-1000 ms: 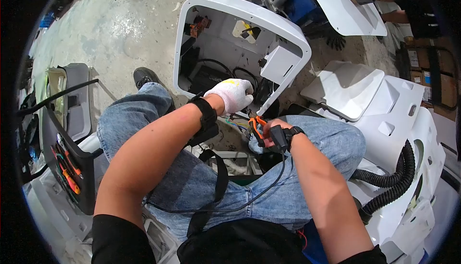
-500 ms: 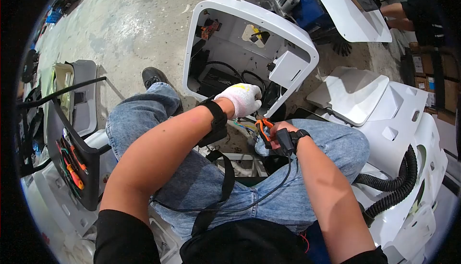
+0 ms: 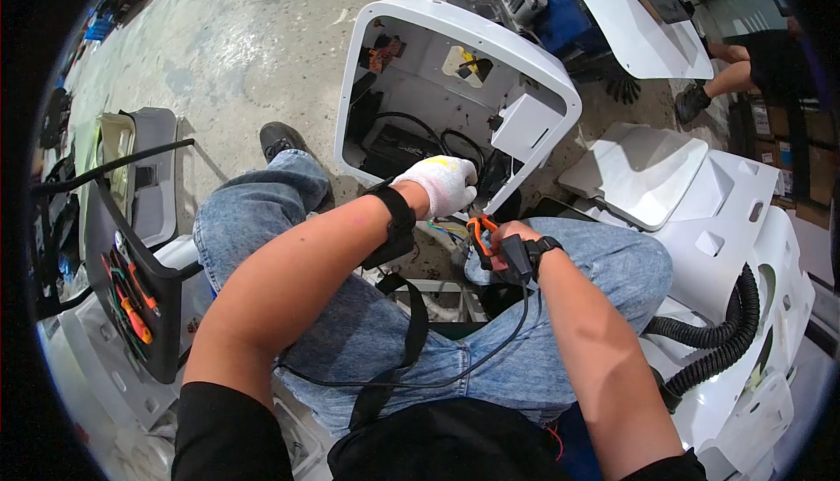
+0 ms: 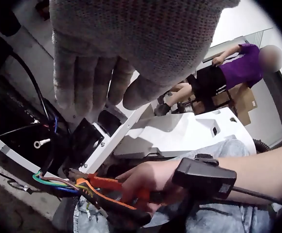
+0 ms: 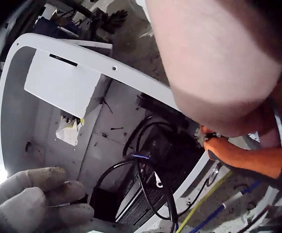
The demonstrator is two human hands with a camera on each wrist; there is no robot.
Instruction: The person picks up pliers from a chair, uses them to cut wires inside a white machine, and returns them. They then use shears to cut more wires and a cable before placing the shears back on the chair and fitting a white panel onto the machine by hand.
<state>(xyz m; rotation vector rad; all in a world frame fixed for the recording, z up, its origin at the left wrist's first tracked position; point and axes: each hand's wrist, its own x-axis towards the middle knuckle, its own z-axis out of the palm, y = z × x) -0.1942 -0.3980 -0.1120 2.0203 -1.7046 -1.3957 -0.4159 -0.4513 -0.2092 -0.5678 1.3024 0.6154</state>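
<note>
My left hand, in a white knit glove, hovers over the near rim of a white box-shaped housing. In the left wrist view its fingers hang loosely, with nothing held between them. Bare, my right hand grips orange-and-black pliers by the handles. The pliers' tip lies right at a bundle of colored wires, below the housing's edge. Yellow and blue wires also run beneath the pliers in the right wrist view. Inside the housing are black cables, one ending in a ring terminal.
A black tray with screwdrivers stands at left. White molded panels and a black corrugated hose lie at right. Another person is behind, near cardboard boxes. A cord crosses my lap.
The head view shifted earlier, so the housing appears farther right. The other person's leg and shoe have come into view at upper right. Both my hands hold nearly the same pose.
</note>
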